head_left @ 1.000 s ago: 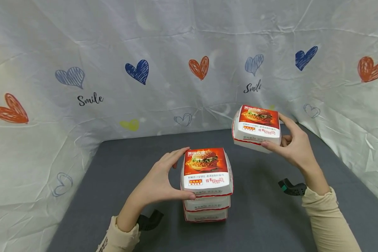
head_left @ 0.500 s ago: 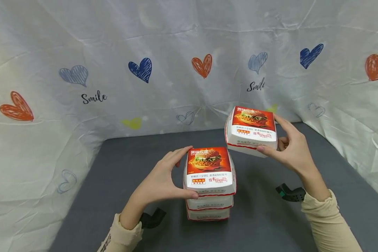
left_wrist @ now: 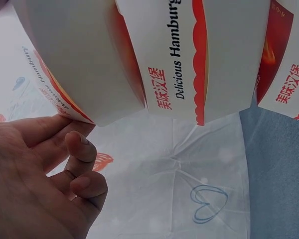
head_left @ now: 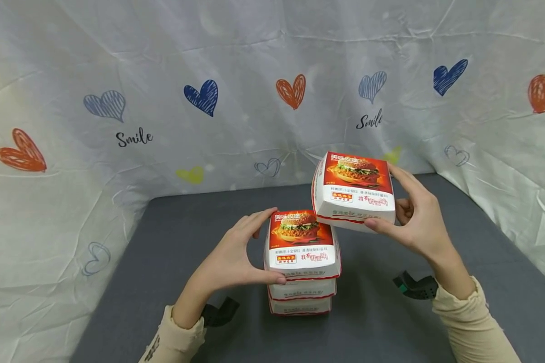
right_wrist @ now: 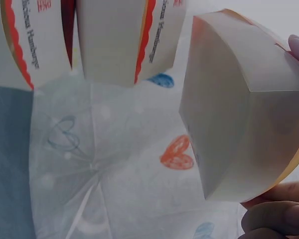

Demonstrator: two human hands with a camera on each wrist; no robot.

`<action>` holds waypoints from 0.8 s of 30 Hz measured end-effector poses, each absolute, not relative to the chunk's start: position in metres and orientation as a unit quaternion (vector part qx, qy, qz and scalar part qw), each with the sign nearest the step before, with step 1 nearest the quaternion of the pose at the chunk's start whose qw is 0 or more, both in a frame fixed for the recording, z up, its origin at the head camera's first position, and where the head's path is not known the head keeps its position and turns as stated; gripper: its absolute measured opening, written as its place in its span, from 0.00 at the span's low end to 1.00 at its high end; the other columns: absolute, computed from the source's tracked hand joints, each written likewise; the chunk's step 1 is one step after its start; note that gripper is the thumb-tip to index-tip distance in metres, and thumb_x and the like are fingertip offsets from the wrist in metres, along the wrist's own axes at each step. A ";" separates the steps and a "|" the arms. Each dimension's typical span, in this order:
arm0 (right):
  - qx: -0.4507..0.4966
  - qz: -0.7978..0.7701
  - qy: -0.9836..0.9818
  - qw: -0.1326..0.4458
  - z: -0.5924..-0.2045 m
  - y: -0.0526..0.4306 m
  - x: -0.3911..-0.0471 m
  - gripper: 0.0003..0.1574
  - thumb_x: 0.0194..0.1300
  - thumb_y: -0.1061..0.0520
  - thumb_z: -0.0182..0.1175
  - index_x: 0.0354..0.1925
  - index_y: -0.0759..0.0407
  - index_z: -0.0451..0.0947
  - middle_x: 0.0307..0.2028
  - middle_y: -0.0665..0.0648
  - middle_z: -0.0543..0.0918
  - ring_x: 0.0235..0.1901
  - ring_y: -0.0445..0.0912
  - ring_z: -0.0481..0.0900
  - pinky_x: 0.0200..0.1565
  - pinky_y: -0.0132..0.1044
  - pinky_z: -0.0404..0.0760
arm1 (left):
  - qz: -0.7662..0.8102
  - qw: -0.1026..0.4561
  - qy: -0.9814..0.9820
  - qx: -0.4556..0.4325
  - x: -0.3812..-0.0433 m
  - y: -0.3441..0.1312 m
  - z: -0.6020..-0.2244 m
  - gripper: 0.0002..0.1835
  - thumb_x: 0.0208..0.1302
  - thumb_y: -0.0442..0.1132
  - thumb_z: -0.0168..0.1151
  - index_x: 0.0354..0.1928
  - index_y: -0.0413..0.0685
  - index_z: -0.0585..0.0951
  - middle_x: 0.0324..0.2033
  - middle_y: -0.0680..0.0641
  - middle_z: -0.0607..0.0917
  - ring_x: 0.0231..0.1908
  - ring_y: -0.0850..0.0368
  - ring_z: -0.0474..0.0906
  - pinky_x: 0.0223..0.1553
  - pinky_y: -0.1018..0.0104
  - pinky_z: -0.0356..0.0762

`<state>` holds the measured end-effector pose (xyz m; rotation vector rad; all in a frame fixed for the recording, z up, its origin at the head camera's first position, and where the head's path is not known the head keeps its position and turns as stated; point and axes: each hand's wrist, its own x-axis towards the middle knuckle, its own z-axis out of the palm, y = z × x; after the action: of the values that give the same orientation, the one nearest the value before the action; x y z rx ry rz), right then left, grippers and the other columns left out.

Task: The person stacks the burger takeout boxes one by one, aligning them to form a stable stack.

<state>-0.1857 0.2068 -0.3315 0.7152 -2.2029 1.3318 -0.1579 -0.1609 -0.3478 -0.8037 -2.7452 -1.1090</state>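
Observation:
Three white hamburger boxes with red burger prints stand stacked on the table. My left hand (head_left: 233,257) holds the top box (head_left: 302,256) by its left side, thumb at the front edge and fingers at the back. In the left wrist view that box (left_wrist: 84,64) meets my fingertips while other fingers (left_wrist: 89,184) curl free below. My right hand (head_left: 420,222) grips another hamburger box (head_left: 351,196) in the air, its near left corner overlapping the stack's top right in the head view. The right wrist view shows this box (right_wrist: 219,104) raised and apart from the stack.
The dark grey table (head_left: 186,227) extends around the stack. Behind it hangs a pale curtain (head_left: 245,55) printed with hearts and "Smile". A black wrist device shows at each wrist, one at the left (head_left: 220,312) and one at the right (head_left: 415,286).
My right hand has carried its hamburger box leftward, from right of the stack to partly over its top right corner in the head view. My left hand keeps its hold on the stack's top box.

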 end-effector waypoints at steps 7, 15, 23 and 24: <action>0.273 0.485 -0.799 0.226 -0.332 0.198 -0.181 0.68 0.46 0.66 0.81 0.82 0.48 0.64 0.62 0.48 0.73 0.11 0.37 0.55 0.15 0.35 0.56 | -0.362 0.036 -0.894 -0.261 -0.158 -0.161 -0.347 0.66 0.41 0.59 0.89 0.83 0.62 0.62 0.59 0.52 0.74 0.50 0.51 0.68 0.43 0.52 0.70; 0.300 0.476 -0.798 0.216 -0.334 0.184 -0.181 0.67 0.46 0.62 0.83 0.81 0.52 0.64 0.61 0.56 0.75 0.13 0.36 0.54 0.16 0.32 0.57 | -0.367 0.034 -0.890 -0.267 -0.158 -0.161 -0.347 0.65 0.42 0.58 0.89 0.83 0.61 0.62 0.58 0.53 0.74 0.51 0.51 0.68 0.44 0.52 0.71; 0.331 0.478 -0.789 0.199 -0.328 0.165 -0.179 0.67 0.47 0.57 0.84 0.81 0.54 0.64 0.67 0.57 0.75 0.14 0.36 0.55 0.16 0.31 0.56 | -0.379 0.041 -0.883 -0.275 -0.157 -0.160 -0.349 0.65 0.41 0.56 0.90 0.83 0.57 0.63 0.62 0.53 0.74 0.51 0.52 0.68 0.45 0.53 0.71; 0.334 0.478 -0.788 0.196 -0.328 0.163 -0.178 0.67 0.47 0.57 0.84 0.81 0.53 0.63 0.67 0.57 0.74 0.13 0.36 0.55 0.16 0.31 0.57 | -0.381 0.043 -0.881 -0.279 -0.158 -0.160 -0.349 0.65 0.41 0.56 0.90 0.82 0.57 0.64 0.62 0.54 0.74 0.51 0.51 0.68 0.45 0.53 0.70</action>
<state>-0.1778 0.1629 -0.3276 0.9362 -2.2078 1.3402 -0.1577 -0.1601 -0.3486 -0.8522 -2.6941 -1.1648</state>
